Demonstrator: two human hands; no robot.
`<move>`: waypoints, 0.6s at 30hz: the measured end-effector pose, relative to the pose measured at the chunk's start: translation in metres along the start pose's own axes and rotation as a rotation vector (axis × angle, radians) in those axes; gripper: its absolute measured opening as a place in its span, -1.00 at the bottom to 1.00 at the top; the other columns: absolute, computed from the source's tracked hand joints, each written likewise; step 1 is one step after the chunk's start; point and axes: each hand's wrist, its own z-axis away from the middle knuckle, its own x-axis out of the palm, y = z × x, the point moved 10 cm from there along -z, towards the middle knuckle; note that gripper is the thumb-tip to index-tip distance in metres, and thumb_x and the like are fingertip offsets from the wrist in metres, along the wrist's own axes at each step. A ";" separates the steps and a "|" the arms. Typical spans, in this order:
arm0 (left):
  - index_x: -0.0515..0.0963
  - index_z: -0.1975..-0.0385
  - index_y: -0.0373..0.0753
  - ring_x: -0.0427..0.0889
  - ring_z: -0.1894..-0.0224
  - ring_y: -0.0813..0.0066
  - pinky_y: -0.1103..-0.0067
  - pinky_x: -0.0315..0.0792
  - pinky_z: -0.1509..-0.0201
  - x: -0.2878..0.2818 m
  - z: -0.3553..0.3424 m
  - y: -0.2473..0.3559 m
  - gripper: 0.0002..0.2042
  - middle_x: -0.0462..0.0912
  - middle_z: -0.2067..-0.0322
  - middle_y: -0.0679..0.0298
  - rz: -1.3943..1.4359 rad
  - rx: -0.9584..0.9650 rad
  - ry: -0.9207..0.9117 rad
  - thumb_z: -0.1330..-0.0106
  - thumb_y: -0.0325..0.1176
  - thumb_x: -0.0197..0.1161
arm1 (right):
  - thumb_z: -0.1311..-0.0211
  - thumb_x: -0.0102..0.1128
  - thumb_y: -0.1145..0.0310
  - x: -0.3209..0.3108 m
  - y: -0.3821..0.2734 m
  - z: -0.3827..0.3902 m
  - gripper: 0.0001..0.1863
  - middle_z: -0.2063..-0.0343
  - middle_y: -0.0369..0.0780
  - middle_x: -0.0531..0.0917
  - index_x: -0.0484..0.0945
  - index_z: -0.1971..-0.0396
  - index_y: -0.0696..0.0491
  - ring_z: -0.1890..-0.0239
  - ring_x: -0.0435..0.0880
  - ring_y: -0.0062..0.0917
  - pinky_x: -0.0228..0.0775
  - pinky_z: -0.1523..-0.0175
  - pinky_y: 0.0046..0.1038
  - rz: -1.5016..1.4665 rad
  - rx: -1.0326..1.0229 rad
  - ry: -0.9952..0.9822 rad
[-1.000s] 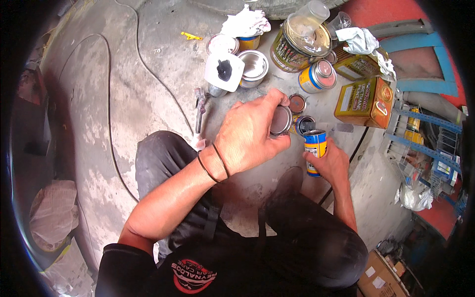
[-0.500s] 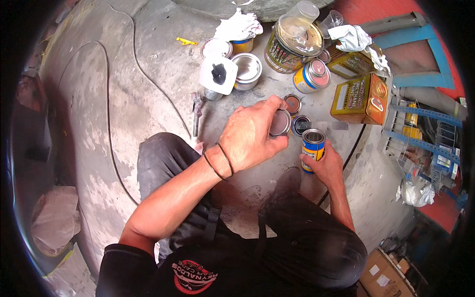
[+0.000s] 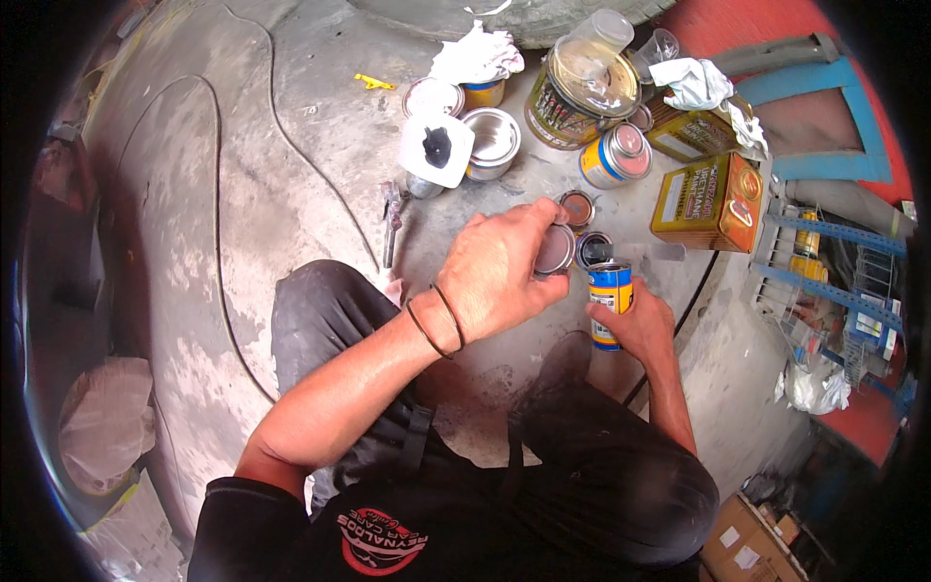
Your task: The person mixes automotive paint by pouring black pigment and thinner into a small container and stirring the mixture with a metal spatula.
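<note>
My left hand (image 3: 499, 257) grips a round pinkish-grey lid or can top (image 3: 554, 247); its back hides whether a whole can is attached. My right hand (image 3: 635, 320) holds a small blue-and-yellow can (image 3: 608, 291) upright or slightly tilted, its top edge near an open can of dark contents (image 3: 593, 242). A translucent flat strip (image 3: 652, 251) lies across that dark can's right side. Behind them stands a small can with a brown top (image 3: 576, 209).
Several cans (image 3: 492, 141), a large tin (image 3: 548, 107) with cups, white rags (image 3: 689, 82) and rectangular tins (image 3: 713, 199) cluster on the concrete floor (image 3: 175, 242). A metal tool (image 3: 389, 223) lies left of my left hand, near cables (image 3: 218, 194). A wire rack (image 3: 853, 281) stands right.
My left hand has shifted slightly right and down with the round piece. The can in my right hand has tipped: its open top showed half a second ago, and now mostly its side shows.
</note>
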 end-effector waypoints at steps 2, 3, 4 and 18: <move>0.55 -0.22 -0.18 0.82 0.01 -0.05 0.10 0.59 -0.12 -0.001 0.001 -0.002 -0.44 0.81 0.05 0.03 -0.006 -0.004 0.003 -0.19 -0.26 0.52 | -0.06 0.64 -0.20 -0.001 -0.002 -0.002 -0.26 0.18 0.00 0.88 0.69 -0.04 0.09 0.09 0.89 -0.04 0.69 -0.06 -0.05 0.012 0.005 -0.006; 0.55 -0.22 -0.18 0.82 0.00 -0.06 0.10 0.59 -0.13 -0.002 0.002 -0.002 -0.44 0.81 0.04 0.03 -0.013 -0.007 0.002 -0.19 -0.27 0.53 | -0.06 0.64 -0.20 -0.001 -0.002 -0.003 -0.26 0.18 0.00 0.88 0.69 -0.04 0.08 0.09 0.89 -0.04 0.69 -0.06 -0.05 0.018 0.005 -0.004; 0.55 -0.22 -0.18 0.82 0.00 -0.06 0.10 0.59 -0.13 -0.002 0.002 -0.003 -0.44 0.81 0.04 0.03 -0.012 -0.008 0.005 -0.19 -0.27 0.53 | -0.06 0.64 -0.20 -0.001 -0.002 -0.004 -0.27 0.18 0.00 0.88 0.70 -0.04 0.08 0.09 0.89 -0.04 0.69 -0.07 -0.05 0.024 0.006 -0.003; 0.56 -0.22 -0.20 0.81 -0.04 -0.04 0.06 0.57 -0.17 0.008 -0.005 -0.005 -0.43 0.80 0.02 0.03 -0.033 -0.020 -0.051 -0.19 -0.23 0.52 | -0.09 0.67 -0.15 0.004 0.007 0.001 -0.29 0.15 -0.01 0.89 0.70 -0.06 0.08 0.07 0.89 -0.05 0.69 -0.09 -0.07 -0.052 -0.008 0.025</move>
